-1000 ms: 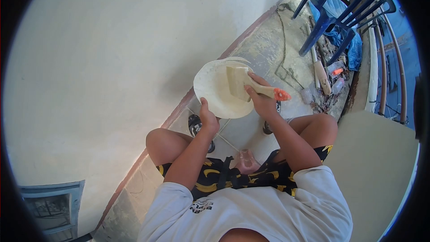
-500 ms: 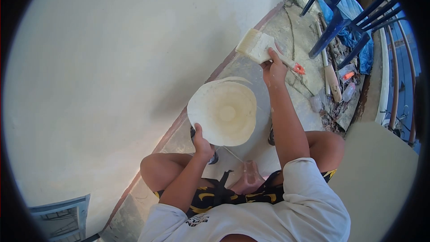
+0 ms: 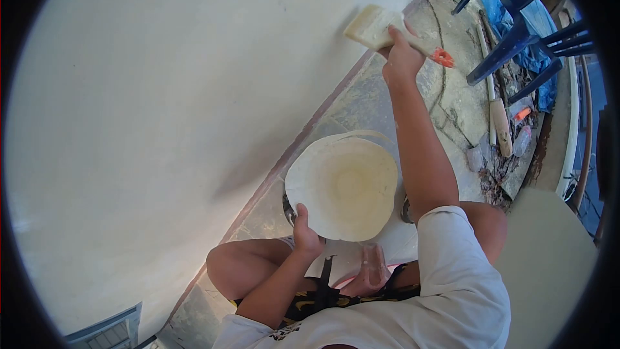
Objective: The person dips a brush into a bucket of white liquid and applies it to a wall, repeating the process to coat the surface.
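A wide paintbrush with pale bristles and a red-tipped handle is gripped in my right hand. Its bristle end overlaps the lower part of the cream wall in this view. My left hand is closed on the near left rim of a round, white bucket, thumb over the edge. Pale, cream-coloured residue coats the inside of the bucket. It is held in front of my bent knees, tilted so its inside faces me.
A reddish skirting strip runs diagonally where wall meets floor. Blue plastic chairs stand at the upper right, near a blue sheet, a clear bottle and scattered debris. Beyond them are railings. A window frame shows at lower left.
My right hand has carried the paintbrush up and forward toward the wall. The bucket and my left hand now appear lower and further right as the view has shifted.
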The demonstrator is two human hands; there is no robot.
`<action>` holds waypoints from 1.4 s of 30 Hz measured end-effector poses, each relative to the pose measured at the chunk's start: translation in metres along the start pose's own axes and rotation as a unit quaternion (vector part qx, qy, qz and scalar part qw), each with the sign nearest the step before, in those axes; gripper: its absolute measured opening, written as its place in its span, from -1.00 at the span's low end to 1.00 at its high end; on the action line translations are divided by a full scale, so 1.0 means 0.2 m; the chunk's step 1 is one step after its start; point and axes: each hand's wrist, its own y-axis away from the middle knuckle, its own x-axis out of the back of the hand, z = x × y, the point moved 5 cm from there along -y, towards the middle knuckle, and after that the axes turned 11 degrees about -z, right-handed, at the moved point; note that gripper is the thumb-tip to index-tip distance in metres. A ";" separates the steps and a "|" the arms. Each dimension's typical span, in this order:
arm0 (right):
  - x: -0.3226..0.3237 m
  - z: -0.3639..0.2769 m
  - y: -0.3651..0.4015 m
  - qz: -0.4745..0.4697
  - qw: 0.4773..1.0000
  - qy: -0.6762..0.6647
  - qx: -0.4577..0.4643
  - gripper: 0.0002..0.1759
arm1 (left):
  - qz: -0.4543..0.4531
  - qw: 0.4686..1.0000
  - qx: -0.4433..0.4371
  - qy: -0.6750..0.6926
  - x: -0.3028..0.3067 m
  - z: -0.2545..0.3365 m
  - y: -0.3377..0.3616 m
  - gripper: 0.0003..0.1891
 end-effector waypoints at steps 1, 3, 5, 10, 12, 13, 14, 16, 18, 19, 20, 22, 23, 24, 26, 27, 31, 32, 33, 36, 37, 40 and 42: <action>0.04 0.11 0.03 0.023 0.998 0.024 -0.052 -0.42 | 0.002 1.000 0.001 -0.004 0.01 0.00 0.00 -0.39; -0.06 0.14 0.03 0.039 0.995 0.047 -0.082 -0.46 | 0.004 1.000 0.007 -0.028 0.02 -0.02 -0.01 -0.37; -0.32 -0.07 -0.02 0.005 1.000 0.011 -0.027 -0.50 | 0.011 0.998 0.014 -0.055 0.01 -0.02 0.00 -0.35; -0.50 -0.44 -0.09 -0.084 0.994 -0.072 0.007 -0.54 | 0.016 0.998 0.025 -0.049 0.03 -0.03 0.00 -0.37; -0.34 -0.35 -0.04 -0.062 0.997 -0.038 0.041 -0.51 | 0.015 0.999 0.011 -0.033 0.05 -0.04 0.00 -0.41; -0.21 -0.22 -0.02 -0.016 1.000 -0.001 0.003 -0.50 | 0.016 1.000 -0.001 -0.018 0.06 -0.04 0.00 -0.45; -0.09 -0.08 0.01 0.031 0.998 0.036 -0.033 -0.49 | 0.011 1.000 -0.004 -0.020 0.08 -0.04 -0.01 -0.45; -0.07 0.07 0.04 0.038 0.994 0.059 -0.083 -0.46 | 0.032 0.999 -0.005 -0.034 0.10 -0.05 -0.03 -0.46; -0.27 0.04 0.02 0.009 0.997 0.061 -0.051 -0.47 | 0.046 0.998 -0.010 -0.042 0.07 -0.05 -0.06 -0.46; -0.43 -0.10 0.00 -0.010 0.998 0.063 -0.020 -0.47 | 0.066 0.996 -0.010 -0.052 0.07 -0.04 -0.05 -0.46; -0.56 -0.27 0.00 -0.026 0.999 0.027 -0.005 -0.46 | 0.073 0.996 0.001 -0.053 0.04 -0.03 -0.05 -0.46; -0.67 -0.46 -0.01 -0.045 0.999 -0.007 0.009 -0.46 | 0.081 0.995 0.011 -0.048 0.00 -0.02 -0.04 -0.46; -0.70 -0.52 -0.03 -0.074 0.995 -0.059 0.040 -0.52 | 0.080 0.996 0.015 -0.043 -0.01 -0.02 -0.05 -0.46; -0.71 -0.57 -0.04 -0.106 0.986 -0.110 0.070 -0.58 | 0.076 0.996 0.012 -0.040 -0.02 -0.02 -0.05 -0.46; -0.53 -0.47 0.00 -0.071 0.994 -0.058 0.056 -0.48 | 0.061 0.997 0.004 -0.048 -0.02 -0.03 -0.05 -0.45; -0.40 -0.34 0.03 -0.032 0.999 -0.024 0.024 -0.48 | 0.057 0.997 -0.003 -0.047 0.01 -0.03 -0.05 -0.45; -0.43 -0.14 0.13 -0.019 0.996 0.050 -0.071 -0.37 | 0.062 0.992 -0.004 -0.112 0.16 -0.11 -0.17 -0.40; -0.55 -0.19 0.07 -0.032 0.999 0.030 -0.029 -0.39 | 0.054 0.989 -0.012 -0.135 0.19 -0.13 -0.18 -0.39; -0.69 -0.30 0.03 -0.040 0.999 0.011 0.008 -0.42 | 0.058 0.989 -0.009 -0.137 0.18 -0.14 -0.17 -0.39; -1.00 -0.74 0.02 -0.062 0.993 -0.090 0.053 -0.61 | 0.028 0.989 -0.012 -0.143 0.12 -0.13 -0.21 -0.39; -1.04 -0.83 -0.02 -0.120 0.980 -0.132 0.086 -0.65 | 0.024 0.990 -0.013 -0.139 0.10 -0.13 -0.21 -0.39; -0.85 -0.82 -0.03 -0.097 0.985 -0.070 0.123 -0.65 | 0.000 0.993 -0.002 -0.122 0.02 -0.11 -0.21 -0.42; -0.62 -0.60 0.00 -0.027 0.998 -0.008 0.065 -0.44 | -0.007 0.993 -0.005 -0.117 0.00 -0.11 -0.21 -0.44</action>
